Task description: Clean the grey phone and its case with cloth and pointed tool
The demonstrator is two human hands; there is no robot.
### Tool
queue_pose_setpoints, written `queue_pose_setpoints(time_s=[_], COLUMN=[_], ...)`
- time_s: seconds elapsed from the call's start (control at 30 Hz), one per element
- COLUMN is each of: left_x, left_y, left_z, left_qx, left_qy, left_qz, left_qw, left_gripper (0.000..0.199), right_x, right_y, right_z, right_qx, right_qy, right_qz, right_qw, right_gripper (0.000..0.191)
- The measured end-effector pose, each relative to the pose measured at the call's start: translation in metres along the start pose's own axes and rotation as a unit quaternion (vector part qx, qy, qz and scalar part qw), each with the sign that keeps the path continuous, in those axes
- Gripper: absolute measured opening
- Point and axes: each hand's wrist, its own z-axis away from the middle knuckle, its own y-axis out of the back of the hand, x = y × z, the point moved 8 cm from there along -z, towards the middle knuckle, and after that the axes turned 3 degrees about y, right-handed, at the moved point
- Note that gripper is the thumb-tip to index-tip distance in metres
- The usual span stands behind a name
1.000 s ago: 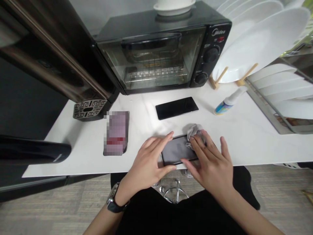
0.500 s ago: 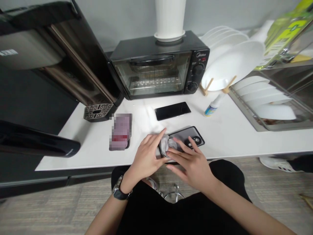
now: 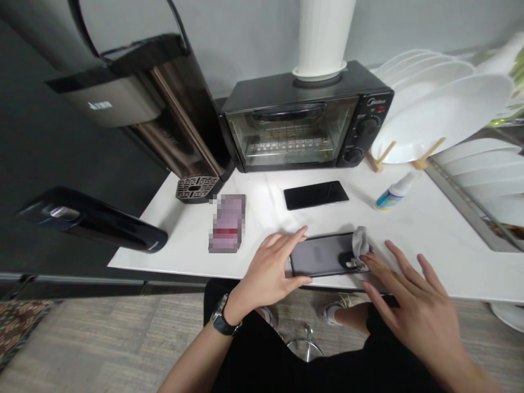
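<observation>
A grey phone case (image 3: 321, 254) with a black rim lies on the white counter near its front edge. My left hand (image 3: 272, 266) grips its left end, thumb along the near side and fingers on the far side. At the right end, over the camera area, a crumpled grey cloth (image 3: 361, 245) covers part of the case. My right hand (image 3: 413, 297) holds this cloth down with its fingertips, the other fingers spread. Behind the case lies a black smartphone (image 3: 316, 195), screen up. To the right stands a small spray bottle (image 3: 395, 194).
A toaster oven (image 3: 303, 125) with a white pot (image 3: 325, 38) on top stands at the back. To its left are a water dispenser (image 3: 151, 109) and a dark bottle (image 3: 102, 224). A blurred purple item (image 3: 227, 221) lies on the counter; white plates (image 3: 454, 114) stand in a rack.
My right hand has slid the cloth rightward along the case, from near my left hand to the camera end. My left hand stays at the left end. The view has turned left.
</observation>
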Motion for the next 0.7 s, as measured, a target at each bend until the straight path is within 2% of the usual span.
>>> queue_pose_setpoints(time_s=[0.13,0.27,0.4,0.5,0.6,0.7], left_x=[0.000,-0.002,-0.004,-0.005,-0.006,-0.009], left_y=[0.001,0.002,0.004,0.006,0.007,0.008], left_z=[-0.001,-0.003,-0.004,-0.003,-0.001,0.000], left_qx=[-0.010,-0.014,-0.006,-0.001,-0.002,0.000], left_qy=[-0.004,-0.004,-0.007,-0.025,-0.032,-0.014], left_qz=[0.010,0.019,0.031,0.035,0.029,0.019], left_qw=[1.000,1.000,0.999,0.999,0.999,1.000], left_gripper=[0.106,0.106,0.101,0.094,0.097,0.100], right_x=[-0.007,-0.020,-0.056,-0.092,-0.111,-0.107], right_y=[-0.007,-0.019,-0.036,-0.046,-0.045,-0.036], right_z=[-0.006,-0.027,-0.054,-0.067,-0.071,-0.063], right_qx=[0.012,0.016,0.006,-0.014,-0.029,-0.044], right_qy=[-0.023,-0.034,-0.012,0.027,0.048,0.066], right_qz=[0.006,-0.011,-0.033,-0.085,-0.130,-0.137], right_qw=[1.000,0.999,0.999,0.996,0.990,0.987], right_gripper=[0.051,0.051,0.056,0.049,0.043,0.041])
